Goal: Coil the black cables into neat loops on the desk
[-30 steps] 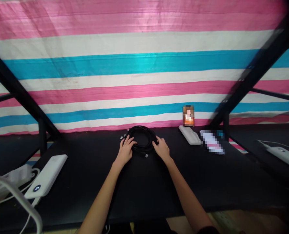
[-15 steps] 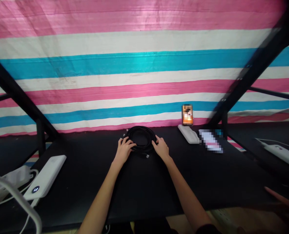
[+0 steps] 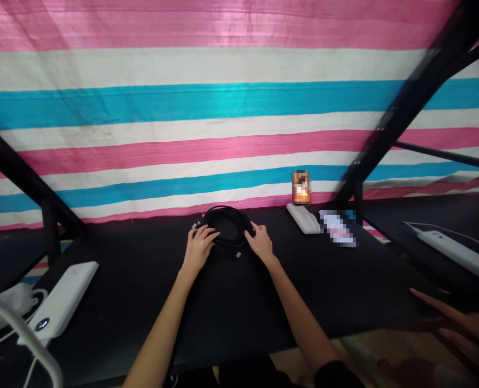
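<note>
A coiled black cable [image 3: 230,245] lies near the back of the black tabletop [image 3: 239,302]. My left hand [image 3: 199,243] grips the left side of the coil, its fingers bent over the strands. On the opposite side, my right hand [image 3: 260,240] pinches the coil between thumb and fingers. A grey plug end [image 3: 238,255] sticks out at the front of the loops, and small light connectors [image 3: 194,225] show beyond my left fingers. The strands under my fingers are hidden.
A white power bank [image 3: 67,296] lies left, beside white cords and a power strip. Back right are a pale device [image 3: 304,219], a blurred upright picture [image 3: 301,187] and a blurred packet [image 3: 338,228]. Another person's hand [image 3: 464,328] reaches in from the lower right.
The view has shifted slightly right, so most things sit further left. Both my hands stay on the coil, whose upper loops look looser. The other person's hand has come further into view.
</note>
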A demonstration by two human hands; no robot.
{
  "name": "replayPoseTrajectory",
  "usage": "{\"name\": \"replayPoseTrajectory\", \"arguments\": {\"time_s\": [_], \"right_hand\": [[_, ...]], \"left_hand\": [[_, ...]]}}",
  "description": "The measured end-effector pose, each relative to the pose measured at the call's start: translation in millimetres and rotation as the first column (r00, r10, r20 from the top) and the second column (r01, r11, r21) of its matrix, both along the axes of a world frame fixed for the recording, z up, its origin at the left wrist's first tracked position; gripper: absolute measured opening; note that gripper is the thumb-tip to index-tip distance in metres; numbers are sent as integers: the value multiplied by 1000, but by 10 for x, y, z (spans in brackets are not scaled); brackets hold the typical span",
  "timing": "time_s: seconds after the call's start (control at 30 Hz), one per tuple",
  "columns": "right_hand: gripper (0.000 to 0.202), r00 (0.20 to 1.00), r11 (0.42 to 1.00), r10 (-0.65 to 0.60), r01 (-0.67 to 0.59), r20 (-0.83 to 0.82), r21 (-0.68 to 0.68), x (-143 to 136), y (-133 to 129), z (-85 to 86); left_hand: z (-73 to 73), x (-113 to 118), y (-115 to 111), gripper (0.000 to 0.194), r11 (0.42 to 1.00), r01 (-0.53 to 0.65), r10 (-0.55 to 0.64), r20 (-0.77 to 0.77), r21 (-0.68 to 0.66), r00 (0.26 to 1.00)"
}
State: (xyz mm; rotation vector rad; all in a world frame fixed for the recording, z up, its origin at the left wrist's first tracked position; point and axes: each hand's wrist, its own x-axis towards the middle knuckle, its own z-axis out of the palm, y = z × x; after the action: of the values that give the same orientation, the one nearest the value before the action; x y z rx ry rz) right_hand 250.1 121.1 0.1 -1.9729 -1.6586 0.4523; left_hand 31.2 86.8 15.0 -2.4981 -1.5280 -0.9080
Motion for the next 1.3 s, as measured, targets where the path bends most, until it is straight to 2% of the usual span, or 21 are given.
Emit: {"name": "replayPoseTrajectory", "arguments": {"time_s": [0.13,0.37,0.63,1.3], "right_hand": [[50,1000,1000,11,-11,7,0,-14,-8,20],[50,999,1000,20,-19,47,-8,-16,-16,17],[51,998,1000,25,-24,60,-7,-19,-14,18],[50,997,999,35,-35,64,-4,-20,-25,47]], "left_hand": [[-5,0,16,32,1000,-20,20,48,10,999],[-57,-47,72,29,995,-14,19,52,-98,998],[-38,-12,47,31,990,-20,29,63,-136,998],[-37,-1,49,31,991,-13,18,41,-135,999]]}}
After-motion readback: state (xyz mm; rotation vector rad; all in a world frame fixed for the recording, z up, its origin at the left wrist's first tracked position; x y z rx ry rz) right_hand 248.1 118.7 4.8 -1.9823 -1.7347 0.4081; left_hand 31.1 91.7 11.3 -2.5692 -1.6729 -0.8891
